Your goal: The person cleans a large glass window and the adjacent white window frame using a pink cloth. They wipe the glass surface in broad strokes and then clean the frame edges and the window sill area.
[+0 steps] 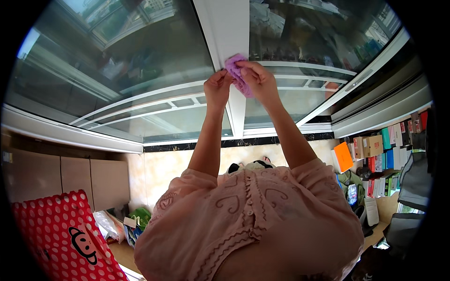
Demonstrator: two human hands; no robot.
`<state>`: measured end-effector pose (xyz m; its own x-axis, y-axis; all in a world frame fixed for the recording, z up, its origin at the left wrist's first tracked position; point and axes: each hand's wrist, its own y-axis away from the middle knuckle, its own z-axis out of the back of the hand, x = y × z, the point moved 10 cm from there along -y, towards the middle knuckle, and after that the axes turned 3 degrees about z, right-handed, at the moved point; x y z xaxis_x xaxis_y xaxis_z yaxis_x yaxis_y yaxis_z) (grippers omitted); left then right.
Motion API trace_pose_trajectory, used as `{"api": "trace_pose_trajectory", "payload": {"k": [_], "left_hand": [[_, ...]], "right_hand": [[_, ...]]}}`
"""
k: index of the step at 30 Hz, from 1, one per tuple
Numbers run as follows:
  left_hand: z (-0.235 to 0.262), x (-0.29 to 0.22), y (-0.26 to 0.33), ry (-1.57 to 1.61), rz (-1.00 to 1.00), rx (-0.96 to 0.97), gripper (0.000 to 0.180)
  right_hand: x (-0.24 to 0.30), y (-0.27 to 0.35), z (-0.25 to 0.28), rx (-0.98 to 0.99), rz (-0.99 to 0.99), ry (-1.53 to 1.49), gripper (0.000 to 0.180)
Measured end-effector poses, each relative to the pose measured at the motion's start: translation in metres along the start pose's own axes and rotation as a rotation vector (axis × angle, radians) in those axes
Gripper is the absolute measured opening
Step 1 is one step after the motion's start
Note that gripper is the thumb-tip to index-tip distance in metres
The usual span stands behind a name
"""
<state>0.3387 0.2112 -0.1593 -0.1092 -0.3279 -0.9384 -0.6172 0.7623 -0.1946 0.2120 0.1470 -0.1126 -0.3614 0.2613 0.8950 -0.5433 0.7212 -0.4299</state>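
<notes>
A crumpled purple cloth (243,88) is bunched against the white door frame (229,28), between two large glass panes. My right hand (262,83) grips the cloth, its fingers curled over the upper part. Close beside it, my left hand (217,91) is closed in a pinch at the cloth's left edge. The fingertips of the left hand partly hide what they pinch. Both arms reach up and forward.
Glass panes (140,61) with white rails behind them stand ahead. Cardboard boxes (108,182) and a red polka-dot cover (51,225) are at the left. Stacked shoe boxes (372,145), an orange box (343,157) and bags lie at the right. Below is a tiled floor (168,161).
</notes>
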Motion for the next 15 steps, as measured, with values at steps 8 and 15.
{"api": "trace_pose_trajectory", "payload": {"k": [8, 15], "left_hand": [[0.041, 0.079, 0.012, -0.414, 0.143, -0.117, 0.014], [0.041, 0.081, 0.032, -0.454, 0.18, -0.133, 0.019]], "right_hand": [[-0.096, 0.027, 0.021, -0.059, -0.181, 0.247, 0.015], [-0.097, 0.043, 0.009, 0.008, -0.092, 0.35, 0.021]]}}
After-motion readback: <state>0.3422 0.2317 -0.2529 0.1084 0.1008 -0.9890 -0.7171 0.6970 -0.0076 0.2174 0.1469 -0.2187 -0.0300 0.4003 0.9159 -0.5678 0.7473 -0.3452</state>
